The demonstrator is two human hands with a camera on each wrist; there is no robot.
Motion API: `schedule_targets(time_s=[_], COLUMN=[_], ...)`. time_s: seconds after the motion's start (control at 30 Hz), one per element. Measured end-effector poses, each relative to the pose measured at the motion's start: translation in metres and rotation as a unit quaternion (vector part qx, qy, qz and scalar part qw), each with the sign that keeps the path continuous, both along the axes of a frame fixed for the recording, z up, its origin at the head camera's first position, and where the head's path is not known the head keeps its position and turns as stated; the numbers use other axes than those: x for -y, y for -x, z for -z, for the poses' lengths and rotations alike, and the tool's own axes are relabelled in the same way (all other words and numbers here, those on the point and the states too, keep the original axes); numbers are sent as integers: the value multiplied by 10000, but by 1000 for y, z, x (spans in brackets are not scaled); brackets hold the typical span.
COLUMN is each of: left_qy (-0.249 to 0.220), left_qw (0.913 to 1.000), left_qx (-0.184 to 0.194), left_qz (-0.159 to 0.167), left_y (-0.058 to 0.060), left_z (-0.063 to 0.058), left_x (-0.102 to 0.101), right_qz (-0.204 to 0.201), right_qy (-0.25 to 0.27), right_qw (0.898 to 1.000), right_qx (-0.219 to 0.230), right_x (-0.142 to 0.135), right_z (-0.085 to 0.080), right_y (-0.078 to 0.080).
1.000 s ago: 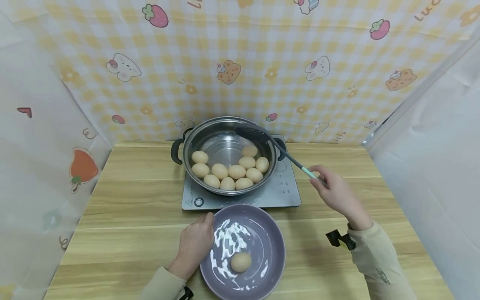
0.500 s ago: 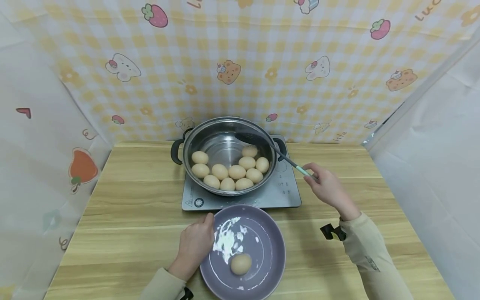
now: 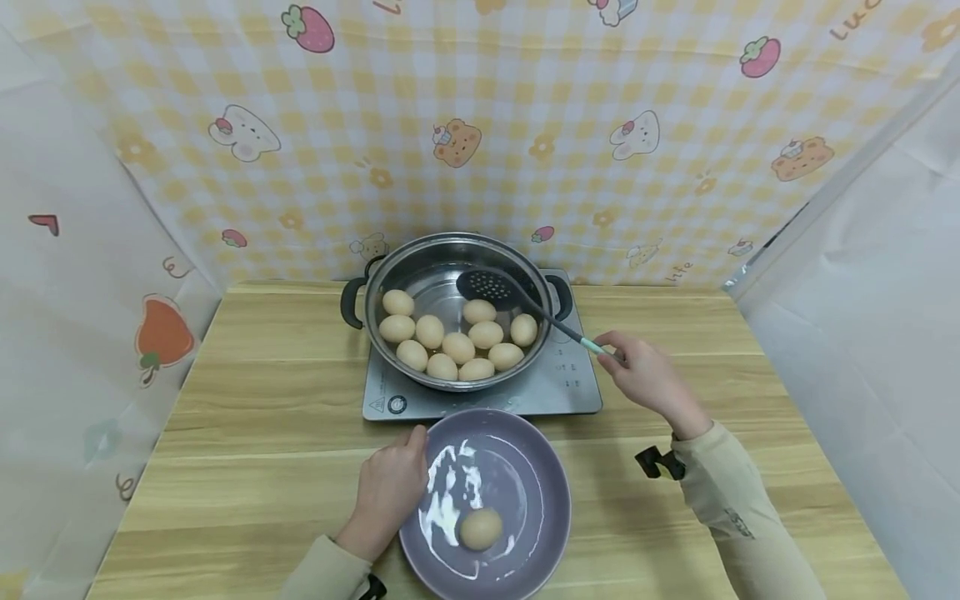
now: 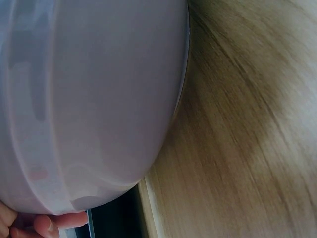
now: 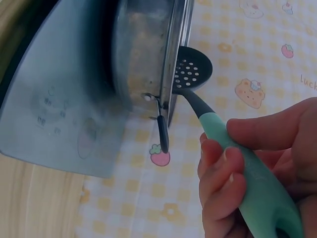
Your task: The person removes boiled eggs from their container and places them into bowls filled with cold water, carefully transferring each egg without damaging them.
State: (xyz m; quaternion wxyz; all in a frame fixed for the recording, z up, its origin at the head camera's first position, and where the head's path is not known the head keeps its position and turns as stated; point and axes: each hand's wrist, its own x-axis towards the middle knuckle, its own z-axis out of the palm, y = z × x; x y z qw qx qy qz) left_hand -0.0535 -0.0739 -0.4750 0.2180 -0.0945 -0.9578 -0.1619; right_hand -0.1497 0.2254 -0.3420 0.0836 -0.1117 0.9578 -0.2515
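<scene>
My right hand (image 3: 652, 379) grips the green handle (image 5: 252, 173) of a dark skimmer (image 3: 487, 286). Its round, perforated head is inside a steel pot (image 3: 450, 248), just behind a cluster of several pale brown eggs (image 3: 458, 348), with no egg resting on it. At the front, my left hand (image 3: 393, 483) holds the left rim of a glossy purple plate (image 3: 528, 467), thumb on top and fingers curled under the edge. A single egg (image 3: 481, 529) lies on the plate towards its near side. From the left wrist, the plate's outer wall fills much of the view.
The pot stands on a flat grey induction cooker (image 3: 577, 396), its black side handles (image 3: 351, 302) sticking out left and right. Behind it hangs a yellow checked cloth (image 3: 555, 192). White sheets (image 3: 885, 333) flank the wooden table (image 3: 262, 400) on both sides.
The skimmer has come down and left from the pot's back right, with my right hand shifting left. Eggs in the pot have moved slightly. My left hand and the plate stay put.
</scene>
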Motion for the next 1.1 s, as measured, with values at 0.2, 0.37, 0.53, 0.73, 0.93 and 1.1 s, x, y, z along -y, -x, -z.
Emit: schedule_targets(time_s=[0.2,0.37,0.53,0.73,0.93,1.1], left_qy=[6,22,27,37,15,33], left_qw=[10000,9998,9998,9999,9999,9999], left_qx=[77,195,205,151,168,115], left_qz=[4,-1,-7,-3,-25,-13], left_y=[0,-1,0,0,1,0], left_z=[-1,-3,-2,-1,-1,-1], left_x=[0,0,-1,0,0,0], right_qz=[-130,-211,-272,-378,-352,-278], right_qy=[12,56,21,-9,-91,-83], right_qw=[9999,9997,9996,9993,9993,9993], right_qx=[60,128,44,34,123,237], right_x=[6,11,14,17,20,23], right_z=[3,4,6,9,11,10], right_y=[0,-1,-1,2,4,5])
